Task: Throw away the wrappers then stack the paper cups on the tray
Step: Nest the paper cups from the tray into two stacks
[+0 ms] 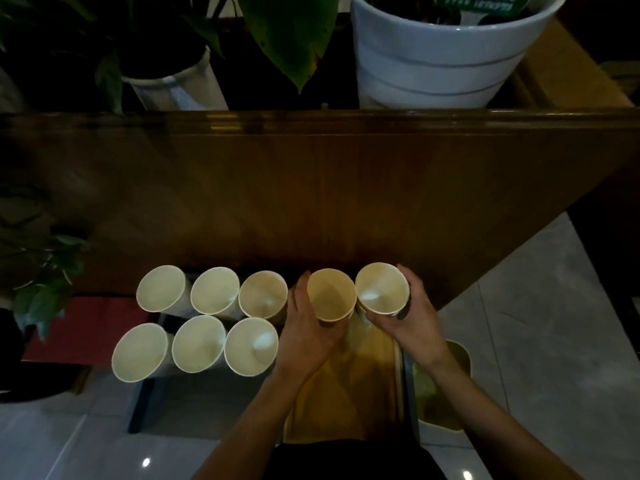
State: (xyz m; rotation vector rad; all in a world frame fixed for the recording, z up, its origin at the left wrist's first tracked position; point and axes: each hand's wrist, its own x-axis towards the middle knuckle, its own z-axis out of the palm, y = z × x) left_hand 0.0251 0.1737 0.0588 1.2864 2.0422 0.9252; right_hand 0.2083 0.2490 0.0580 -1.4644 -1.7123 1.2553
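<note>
Several white paper cup stacks stand upright in two rows, seen from above. My left hand (304, 336) wraps around one cup stack (330, 294) over the yellow-lined metal tray (346, 403). Right beside it, my right hand (414, 317) grips another cup stack (381, 287); the two rims nearly touch. Three stacks stand in a far row to the left, the nearest of them (263, 294) just left of my left hand. Three more make a near row, ending in the stack (251, 346) beside my left wrist. No wrapper shows on the tray.
A dark wooden counter (311, 188) rises behind the cups. A small bin (446, 410) with a yellowish liner sits on the tiled floor right of the tray. White plant pots (440, 64) and leaves stand beyond the counter. A red box (83, 327) lies at left.
</note>
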